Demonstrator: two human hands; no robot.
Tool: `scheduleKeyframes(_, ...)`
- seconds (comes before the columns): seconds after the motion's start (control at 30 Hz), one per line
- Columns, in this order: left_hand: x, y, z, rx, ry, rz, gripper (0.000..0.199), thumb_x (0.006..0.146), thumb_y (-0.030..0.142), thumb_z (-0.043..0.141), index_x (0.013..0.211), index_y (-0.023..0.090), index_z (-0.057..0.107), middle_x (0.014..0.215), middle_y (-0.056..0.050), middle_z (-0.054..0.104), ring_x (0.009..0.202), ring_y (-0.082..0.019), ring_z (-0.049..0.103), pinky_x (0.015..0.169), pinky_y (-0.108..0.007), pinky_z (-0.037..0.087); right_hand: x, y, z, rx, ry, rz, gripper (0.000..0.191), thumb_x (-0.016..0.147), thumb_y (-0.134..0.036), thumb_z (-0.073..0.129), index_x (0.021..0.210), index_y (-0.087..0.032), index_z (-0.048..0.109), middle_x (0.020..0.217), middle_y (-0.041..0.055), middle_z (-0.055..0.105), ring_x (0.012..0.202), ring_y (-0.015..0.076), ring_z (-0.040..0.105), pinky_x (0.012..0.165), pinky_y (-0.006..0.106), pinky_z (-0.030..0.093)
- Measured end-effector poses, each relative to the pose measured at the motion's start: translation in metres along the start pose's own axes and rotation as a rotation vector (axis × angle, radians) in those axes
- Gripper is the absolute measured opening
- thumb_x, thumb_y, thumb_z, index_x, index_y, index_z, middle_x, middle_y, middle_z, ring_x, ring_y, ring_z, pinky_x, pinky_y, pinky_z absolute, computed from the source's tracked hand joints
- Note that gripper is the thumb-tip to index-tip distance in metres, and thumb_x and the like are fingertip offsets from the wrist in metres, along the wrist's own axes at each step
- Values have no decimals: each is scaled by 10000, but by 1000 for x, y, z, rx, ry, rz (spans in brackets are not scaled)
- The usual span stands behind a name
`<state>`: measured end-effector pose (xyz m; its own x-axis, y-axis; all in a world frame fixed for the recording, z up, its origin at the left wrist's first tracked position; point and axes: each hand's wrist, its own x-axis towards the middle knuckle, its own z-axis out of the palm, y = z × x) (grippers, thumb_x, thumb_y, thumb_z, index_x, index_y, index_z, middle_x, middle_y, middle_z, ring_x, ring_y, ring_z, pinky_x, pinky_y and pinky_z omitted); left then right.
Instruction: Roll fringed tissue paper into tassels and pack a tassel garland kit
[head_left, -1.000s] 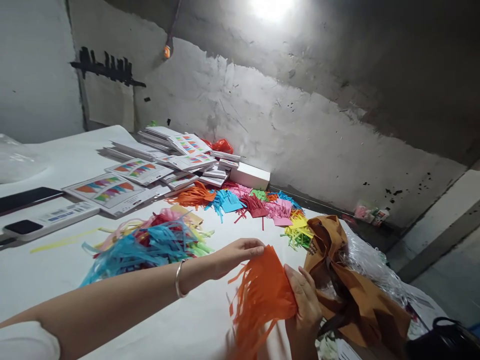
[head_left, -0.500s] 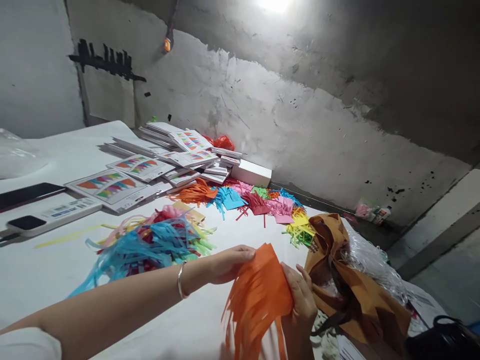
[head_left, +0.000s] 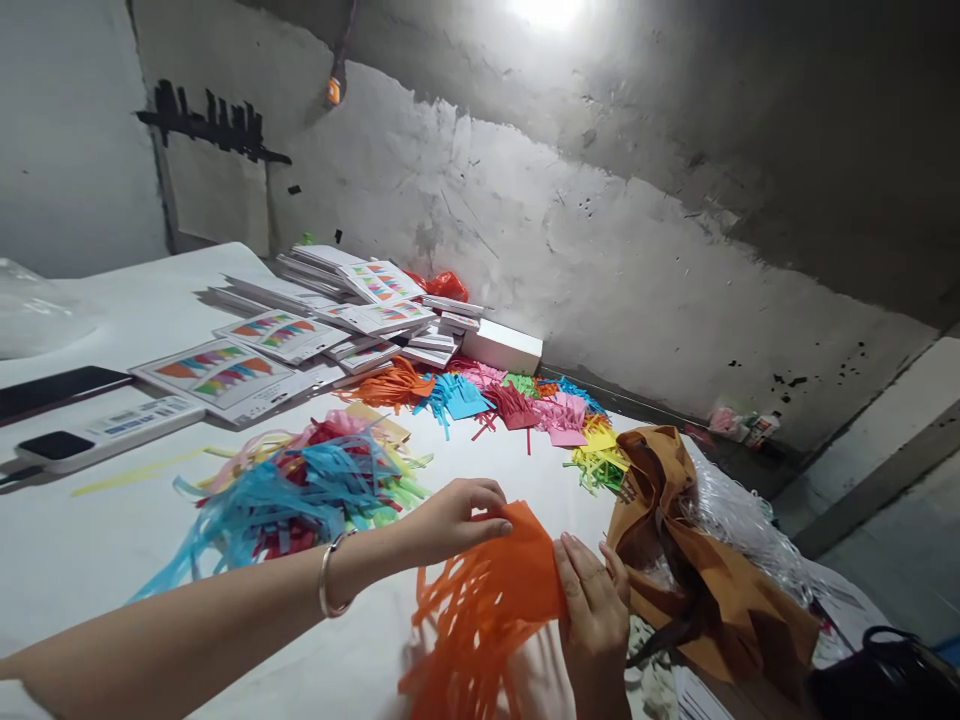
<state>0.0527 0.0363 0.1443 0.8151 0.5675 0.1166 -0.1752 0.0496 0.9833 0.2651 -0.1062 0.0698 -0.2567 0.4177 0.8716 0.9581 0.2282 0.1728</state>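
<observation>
An orange fringed paper piece (head_left: 525,570) is between my two hands, low over the white table, its cut strips spreading toward me. My left hand (head_left: 457,520), with a silver bangle at the wrist, is at the paper's upper left corner. Its thumb and forefinger are apart, the thumb at the paper's edge. Along the right edge, my right hand (head_left: 592,600) keeps hold of the sheet with its fingers laid against it; its thumb is hidden. To the left lies a loose heap of blue, red and pale green paper strips (head_left: 322,480).
Folded fringed bundles, among them a blue one (head_left: 461,395) and a pink one (head_left: 566,415), line the far side. Printed cards (head_left: 225,375) are stacked at the back left beside a white box (head_left: 502,345). A brown cloth bag (head_left: 720,590) and clear plastic stand at right.
The orange fringed paper has come down and slightly left, its strips fanning out more. My left thumb and forefinger have parted at its corner. My right hand stays on the right edge.
</observation>
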Motion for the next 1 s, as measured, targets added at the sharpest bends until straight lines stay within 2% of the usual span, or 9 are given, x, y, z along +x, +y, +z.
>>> scheduleKeyframes(0.13,-9,-3,11,-110,-42,-90,299,761,421,819,846,145,738,857,-49,706,815,-200,634,782,-281,475,1,-8,3,60,20,30,465,996,-36,339,1411,-155,512,1191,120,715,1176,202,648,1121,477,346)
scheduleKeyframes(0.27,-16,-22,25,-430,-161,-202,443,818,497,722,1054,122,703,1029,-115,729,992,-262,674,944,-358,487,12,-14,5,96,85,95,381,1015,-118,361,1339,-132,561,1143,134,721,1110,214,674,1110,500,354)
scheduleKeyframes(0.33,-16,-32,28,-594,-242,-284,493,810,507,716,1080,95,698,1068,-134,728,1045,-263,666,998,-344,465,19,-15,6,99,88,123,346,1011,-134,392,1303,-140,577,1113,122,727,1061,207,688,1109,498,352)
scheduleKeyframes(0.47,-14,-44,25,-704,-309,-423,555,754,505,771,1087,67,700,1030,-137,744,986,-244,681,936,-309,492,34,-19,6,107,35,179,295,1000,-134,419,1233,-154,599,1024,86,738,958,181,700,1118,483,331)
scheduleKeyframes(0.63,-12,-40,22,-744,-303,-340,533,777,498,734,1023,25,727,958,-157,754,863,-242,695,844,-310,499,47,-22,3,118,-56,235,317,963,-86,420,1192,-172,622,972,53,737,900,164,686,1130,482,306)
scheduleKeyframes(0.77,-23,-42,32,-758,-341,-313,428,771,438,739,953,51,751,904,-106,748,851,-219,680,879,-315,494,44,-20,13,120,-85,249,352,932,-98,413,1188,-166,645,958,54,746,877,169,689,1115,469,329)
scheduleKeyframes(0.83,-30,-45,40,-771,-339,-340,288,711,340,794,848,92,741,762,-58,714,735,-184,664,846,-322,511,36,-13,21,116,-87,250,396,882,-70,391,1143,-165,672,933,46,758,839,158,698,1045,414,419)
scheduleKeyframes(0.9,-34,-47,45,-757,-310,-391,247,665,265,828,834,125,716,651,-3,645,592,-135,612,752,-309,528,26,2,23,87,-72,249,432,811,-40,379,1061,-170,707,891,36,770,794,155,705,918,355,510)
scheduleKeyframes(1.0,-27,-41,46,-639,-264,-431,290,645,261,850,849,133,687,630,31,586,484,-87,534,631,-277,522,20,38,1,-16,-15,258,442,755,-21,371,969,-155,735,844,58,771,760,185,704,773,340,558)
